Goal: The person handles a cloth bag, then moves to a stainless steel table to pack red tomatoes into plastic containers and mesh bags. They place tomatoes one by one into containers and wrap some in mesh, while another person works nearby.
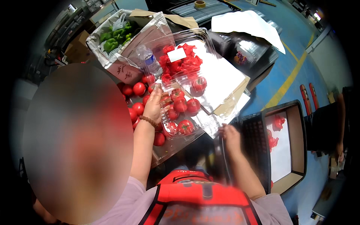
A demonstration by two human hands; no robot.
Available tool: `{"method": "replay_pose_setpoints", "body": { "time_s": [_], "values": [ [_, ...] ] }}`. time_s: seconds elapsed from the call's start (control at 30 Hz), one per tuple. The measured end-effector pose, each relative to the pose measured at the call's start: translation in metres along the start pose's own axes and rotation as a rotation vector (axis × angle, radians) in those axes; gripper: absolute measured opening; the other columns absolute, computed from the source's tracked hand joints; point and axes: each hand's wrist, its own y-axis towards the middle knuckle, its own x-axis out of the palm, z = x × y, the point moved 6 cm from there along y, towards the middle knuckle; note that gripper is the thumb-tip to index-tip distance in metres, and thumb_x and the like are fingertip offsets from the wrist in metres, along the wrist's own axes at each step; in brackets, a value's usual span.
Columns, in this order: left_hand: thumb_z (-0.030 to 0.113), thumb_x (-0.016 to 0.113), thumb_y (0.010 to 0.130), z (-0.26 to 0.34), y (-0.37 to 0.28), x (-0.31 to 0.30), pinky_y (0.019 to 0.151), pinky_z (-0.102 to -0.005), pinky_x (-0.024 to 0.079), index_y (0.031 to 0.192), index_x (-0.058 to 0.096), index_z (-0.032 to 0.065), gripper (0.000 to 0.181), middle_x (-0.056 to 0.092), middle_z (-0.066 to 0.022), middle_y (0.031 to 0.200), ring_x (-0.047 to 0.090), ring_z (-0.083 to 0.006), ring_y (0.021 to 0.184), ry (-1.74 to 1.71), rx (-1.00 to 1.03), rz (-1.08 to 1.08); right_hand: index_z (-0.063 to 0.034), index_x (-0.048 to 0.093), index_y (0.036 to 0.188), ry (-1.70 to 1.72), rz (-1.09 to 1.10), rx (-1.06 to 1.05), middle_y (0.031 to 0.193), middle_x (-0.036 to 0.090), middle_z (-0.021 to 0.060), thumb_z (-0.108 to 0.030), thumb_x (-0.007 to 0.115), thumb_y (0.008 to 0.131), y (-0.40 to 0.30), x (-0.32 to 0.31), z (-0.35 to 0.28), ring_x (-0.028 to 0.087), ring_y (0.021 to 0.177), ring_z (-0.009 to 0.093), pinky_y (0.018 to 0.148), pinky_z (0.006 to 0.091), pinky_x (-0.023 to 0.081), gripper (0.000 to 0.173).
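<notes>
An open clear plastic clamshell container (209, 119) is in front of me, tilted over the table. My left hand (154, 105), with a beaded bracelet at the wrist, grips its left side, some fingers showing through the plastic. At the near right corner, the slightly blurred fingers of my right hand (231, 136) pinch the rim. Several red tomatoes (180, 104) show through the clear walls; whether all lie inside or some beneath, I cannot tell. More loose tomatoes (139, 89) are left of my left hand. Crumpled red wrapping (189, 63) lies beyond, with a white card (177, 54) over it.
A lined carton of green peppers (111, 45) stands far left, beside a water bottle (152, 60). White sheets (222, 76) cover cardboard at right. A black crate (301, 146) stands near right. Clear containers (247, 50) are stacked behind. Blurring hides the left side; another person (323, 126) is far right.
</notes>
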Motion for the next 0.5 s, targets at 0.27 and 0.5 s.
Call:
{"method": "replay_pose_setpoints", "body": {
  "time_s": [0.27, 0.5],
  "values": [
    [0.046, 0.045, 0.094, 0.009, 0.043, -0.012, 0.095, -0.0431, 0.037, 0.145, 0.02, 0.0181, 0.064, 0.042, -0.0104, 0.134, 0.043, -0.0228, 0.119, 0.087, -0.004, -0.225, -0.0105, 0.025, 0.143, 0.229, -0.182, 0.167, 0.116, 0.058, 0.0154, -0.019, 0.061, 0.083, 0.062, 0.044, -0.084, 0.064, 0.081, 0.024, 0.065, 0.0356, 0.053, 0.071],
    [0.03, 0.061, 0.088, 0.015, -0.02, -0.069, 0.1, -0.0355, 0.038, 0.137, 0.036, 0.0021, 0.062, 0.048, -0.0173, 0.131, 0.047, -0.0276, 0.121, 0.322, 0.479, 0.057, -0.0192, 0.035, 0.138, 0.513, -0.142, 0.085, 0.123, 0.053, 0.0193, -0.027, 0.049, 0.091, 0.09, 0.036, -0.1, 0.059, 0.105, 0.036, 0.081, 0.0369, 0.052, 0.05]
  ]
}}
